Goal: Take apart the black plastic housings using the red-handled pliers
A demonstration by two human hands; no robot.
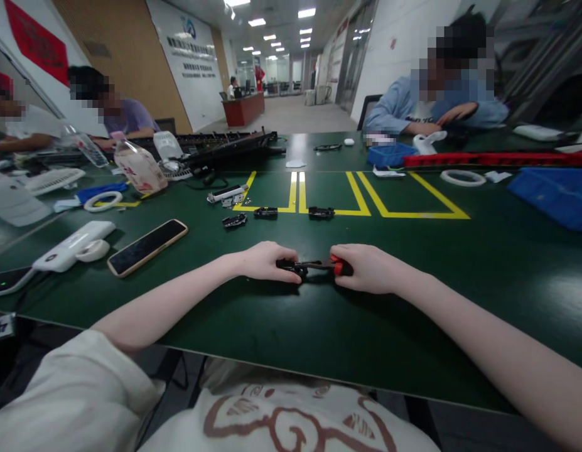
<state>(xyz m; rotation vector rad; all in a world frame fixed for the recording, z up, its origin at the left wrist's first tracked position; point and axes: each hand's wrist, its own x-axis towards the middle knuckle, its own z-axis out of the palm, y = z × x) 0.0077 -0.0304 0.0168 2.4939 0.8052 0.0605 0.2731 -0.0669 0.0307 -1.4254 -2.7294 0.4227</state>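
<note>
My left hand (pixel 265 260) is closed around a small black part (pixel 293 267) just above the green table. In my right hand (pixel 366 269) is a pair of pliers (pixel 324 264) with red on the handles, its fingers wrapped round them. The plier jaws point left and meet the black part; exactly where they bite is too small to tell. Beyond my hands lie three similar black parts (pixel 265 213) in a loose row. Left of them sits a silver and white piece (pixel 227 193) with small metal bits.
A phone (pixel 147 247) and a white power bank (pixel 74 246) lie at left, before a bottle (pixel 139 166). Yellow tape (pixel 335 213) marks the green table (pixel 413 251). A blue bin (pixel 554 194) stands right. People sit across the table.
</note>
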